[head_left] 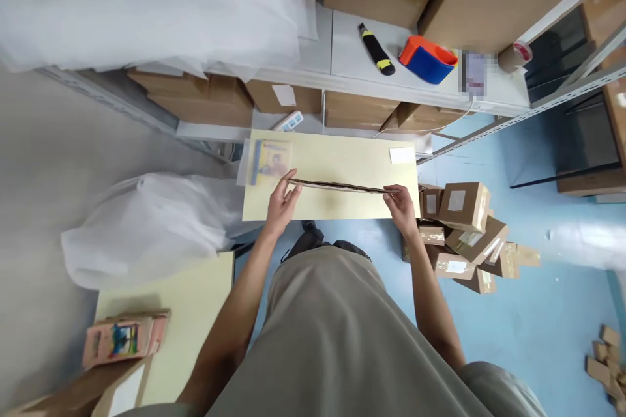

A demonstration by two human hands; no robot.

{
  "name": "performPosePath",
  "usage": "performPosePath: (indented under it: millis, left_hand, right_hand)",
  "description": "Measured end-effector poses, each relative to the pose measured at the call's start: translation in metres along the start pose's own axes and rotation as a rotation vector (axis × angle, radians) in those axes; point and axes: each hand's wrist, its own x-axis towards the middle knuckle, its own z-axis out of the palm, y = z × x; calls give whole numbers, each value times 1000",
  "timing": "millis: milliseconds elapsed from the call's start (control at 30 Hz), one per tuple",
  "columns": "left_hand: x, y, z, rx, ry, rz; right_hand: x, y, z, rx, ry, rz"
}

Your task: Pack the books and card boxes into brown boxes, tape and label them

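Observation:
My left hand (282, 201) and my right hand (401, 206) hold the two ends of a flattened cardboard piece (342, 186), seen edge-on, above a pale yellow table (342, 156). Fingers of both hands are pinched on the cardboard's ends. A plastic-bagged booklet with a blue and yellow cover (267, 161) lies on the table just beyond my left hand. A small white label (402, 155) lies near the table's far right corner.
Sealed small cardboard boxes (464, 228) are piled on the blue floor at the right. A white shelf (435, 88) holds a black and yellow utility knife (375, 49), an orange and blue tape dispenser (428, 60) and a tape roll (516, 56). White foam wrap (147, 225) lies left; a second table (190, 313) carries a boxed item (124, 337).

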Motion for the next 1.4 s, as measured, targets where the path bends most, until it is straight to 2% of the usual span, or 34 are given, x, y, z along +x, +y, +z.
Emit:
performPosePath:
  millis: [233, 400, 700, 867, 967, 1100, 1233, 1400]
  left_hand:
    - [58, -11, 7, -48, -153, -120]
    - [79, -5, 14, -70, -184, -174]
    - [72, -17, 48, -84, -106, -338]
    - [61, -25, 53, -107, -100, -417]
    - [59, -27, 59, -151, -75, -402]
    - [61, -24, 81, -162, -138, -404]
    - [66, -17, 95, -110, -55, -371]
    - [80, -12, 80, -2, 5, -390]
  right_hand:
    - [28, 15, 15, 74, 55, 159]
    - [52, 25, 12, 91, 18, 194]
    - [101, 46, -10, 107, -87, 219]
    - [122, 52, -21, 117, -142, 183]
    - [127, 49, -19, 119, -191, 167]
    - [124, 41, -6, 59, -310, 125]
    - [122, 43, 3, 63, -290, 149]
    - [120, 66, -2, 244, -178, 313]
